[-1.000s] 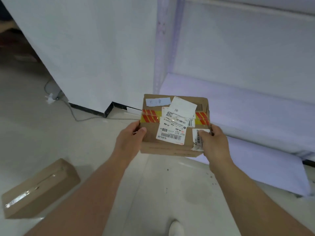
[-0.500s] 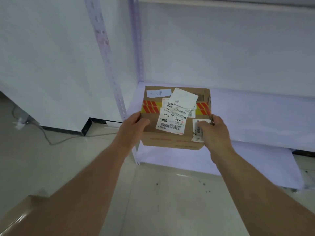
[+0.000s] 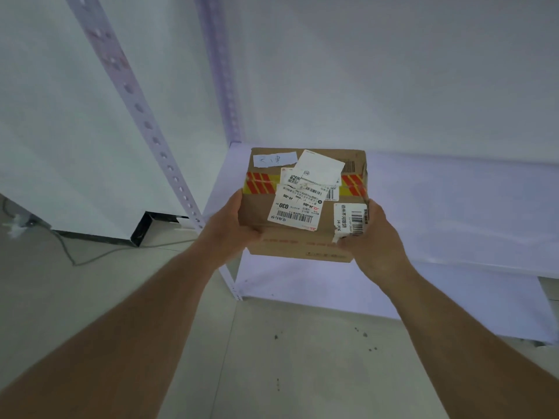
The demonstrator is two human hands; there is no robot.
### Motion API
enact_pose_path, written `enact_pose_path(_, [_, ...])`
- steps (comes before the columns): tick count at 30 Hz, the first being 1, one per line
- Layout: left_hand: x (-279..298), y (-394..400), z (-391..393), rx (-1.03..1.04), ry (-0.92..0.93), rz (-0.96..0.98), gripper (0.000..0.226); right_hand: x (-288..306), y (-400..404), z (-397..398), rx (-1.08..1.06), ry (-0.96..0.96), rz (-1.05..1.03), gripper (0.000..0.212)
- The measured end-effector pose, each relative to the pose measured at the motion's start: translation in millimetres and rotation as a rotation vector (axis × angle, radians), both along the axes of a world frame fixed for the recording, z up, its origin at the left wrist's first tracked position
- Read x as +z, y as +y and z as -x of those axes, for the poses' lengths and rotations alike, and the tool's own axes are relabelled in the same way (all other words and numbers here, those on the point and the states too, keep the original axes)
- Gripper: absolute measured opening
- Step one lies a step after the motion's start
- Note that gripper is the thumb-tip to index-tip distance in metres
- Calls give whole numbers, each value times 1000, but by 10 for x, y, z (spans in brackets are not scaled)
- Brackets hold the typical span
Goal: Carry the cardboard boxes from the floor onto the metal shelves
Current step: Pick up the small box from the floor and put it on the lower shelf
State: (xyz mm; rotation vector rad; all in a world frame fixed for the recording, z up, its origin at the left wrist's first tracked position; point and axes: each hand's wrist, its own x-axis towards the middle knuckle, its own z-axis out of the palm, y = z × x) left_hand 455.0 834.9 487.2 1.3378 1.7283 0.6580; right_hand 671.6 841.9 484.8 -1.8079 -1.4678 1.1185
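Note:
A small cardboard box (image 3: 260,213) with white shipping labels and red-and-yellow tape is held in front of me, over the left end of a white metal shelf (image 3: 453,207). My left hand (image 3: 233,225) grips its left side. My right hand (image 3: 372,237) grips its right near corner. The box's near edge sticks out past the shelf's front edge; whether its bottom rests on the shelf is hidden.
A perforated shelf upright (image 3: 157,143) rises just left of the box, with a second one (image 3: 220,86) behind it. A lower shelf (image 3: 453,303) sits near the floor. A grey cable (image 3: 75,255) runs across the floor at the left, beside a white wall panel.
I have stepped closer to the shelf and the box has moved forward over its left end. The second cardboard box on the floor at the left has left the view.

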Motion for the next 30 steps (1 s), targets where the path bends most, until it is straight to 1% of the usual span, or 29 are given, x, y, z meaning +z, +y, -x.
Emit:
enact_pose_path(6, [-56, 285, 37, -48, 225, -93, 66, -68, 243, -45, 31, -169, -27, 59])
enact_pose_path(11, [-107, 447, 20, -51, 294, -153, 68, -92, 391, -40, 37, -194, -66, 59])
enact_pose_path(18, [-154, 715, 54, -34, 306, -171, 67, -73, 630, -46, 44, -216, -86, 59])
enact_pose_path(24, [-172, 853, 65, -31, 298, -177, 73, -62, 797, -56, 69, -232, -78, 60])
enact_pose_path(30, [-156, 909, 42, -13, 275, -139, 78, -75, 866, -53, 71, -230, -73, 61])
